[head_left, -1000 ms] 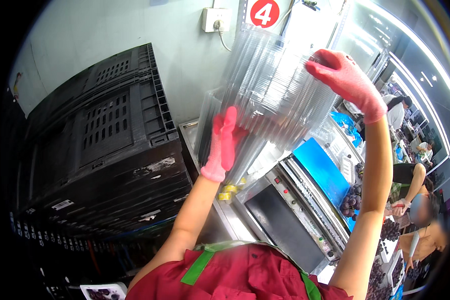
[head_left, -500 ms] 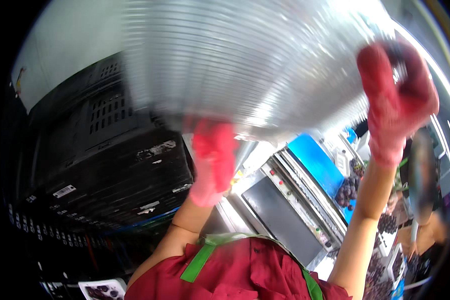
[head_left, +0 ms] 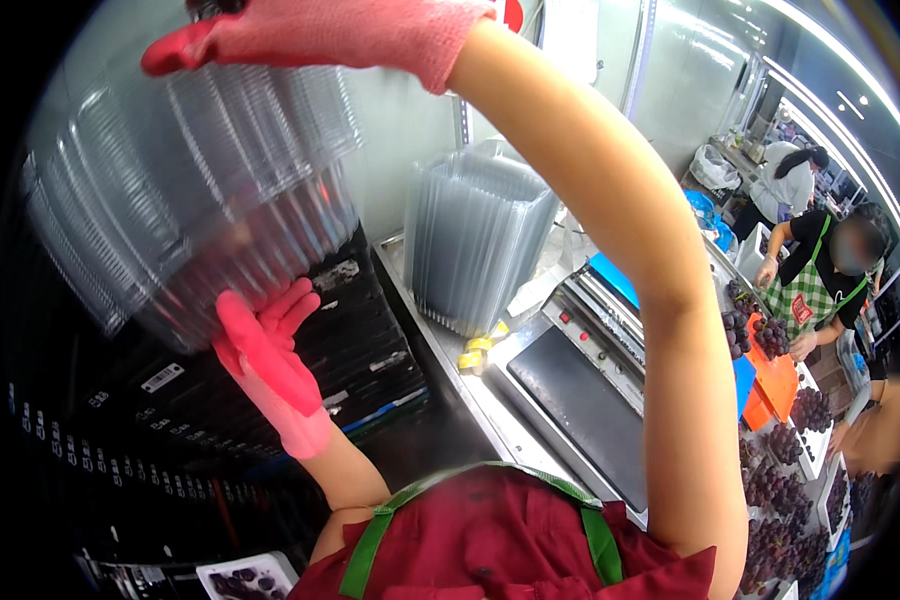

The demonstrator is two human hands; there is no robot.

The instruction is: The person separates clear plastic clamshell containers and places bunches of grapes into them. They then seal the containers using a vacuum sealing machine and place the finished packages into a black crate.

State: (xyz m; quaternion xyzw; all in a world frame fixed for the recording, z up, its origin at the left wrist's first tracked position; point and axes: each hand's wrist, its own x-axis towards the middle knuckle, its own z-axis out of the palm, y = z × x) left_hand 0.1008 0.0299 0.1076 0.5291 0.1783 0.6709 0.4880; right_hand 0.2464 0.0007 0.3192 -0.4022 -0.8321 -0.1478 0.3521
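A thick stack of nested clear plastic trays (head_left: 185, 190) is held up at the far left, above the black crates. Under its lower edge my left hand (head_left: 275, 360), in a pink-red glove, supports it with the thumb and fingers around that edge. Reaching across from the right, my right hand (head_left: 340, 35), gloved alike, grips the upper edge; some of its fingers lie behind the stack or outside the picture. A second stack of clear plastic trays (head_left: 480, 235) stands upright on the metal bench, beyond my right forearm's inner side.
Stacked black crates (head_left: 370, 330) fill the left. A wrapping machine with a dark plate (head_left: 575, 410) sits mid-bench, beside yellow tape rolls (head_left: 475, 355). Dark grapes (head_left: 780, 490) cover the right side, near a co-worker in a green checked apron (head_left: 820, 290). A white grape tray (head_left: 245, 578) is lower left.
Both hands have carried the stack of trays from the upper middle to the far left. My right arm now crosses the upper picture, and the second stack on the bench has come into view.
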